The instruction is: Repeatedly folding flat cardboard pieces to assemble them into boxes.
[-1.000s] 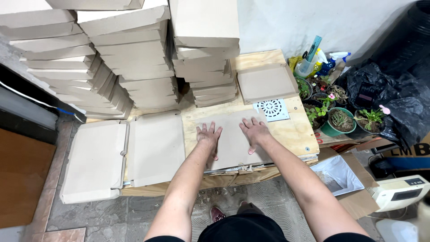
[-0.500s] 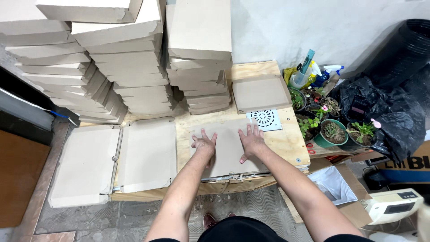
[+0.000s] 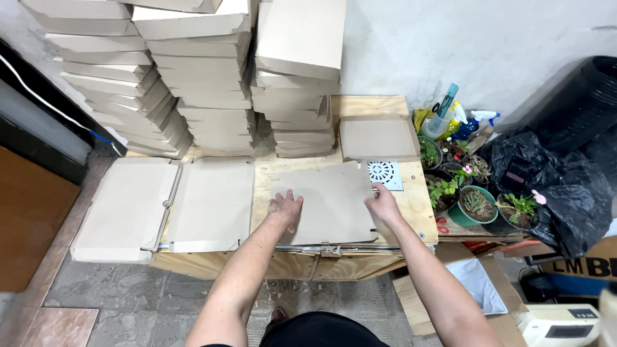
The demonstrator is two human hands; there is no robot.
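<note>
Hands, two: left hand (image 3: 285,207) flat, fingers spread, pressing one flat cardboard blank (image 3: 331,202) on the wooden table (image 3: 411,215); right hand (image 3: 382,205) gripping its right edge. Two open unfolded boxes (image 3: 164,205) left; three stacks of folded boxes (image 3: 205,77) behind.

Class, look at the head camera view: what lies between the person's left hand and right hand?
Only a bare stretch of the flat cardboard sheet lies between the left hand and the right hand; both rest on it, as the head view shows.
</note>
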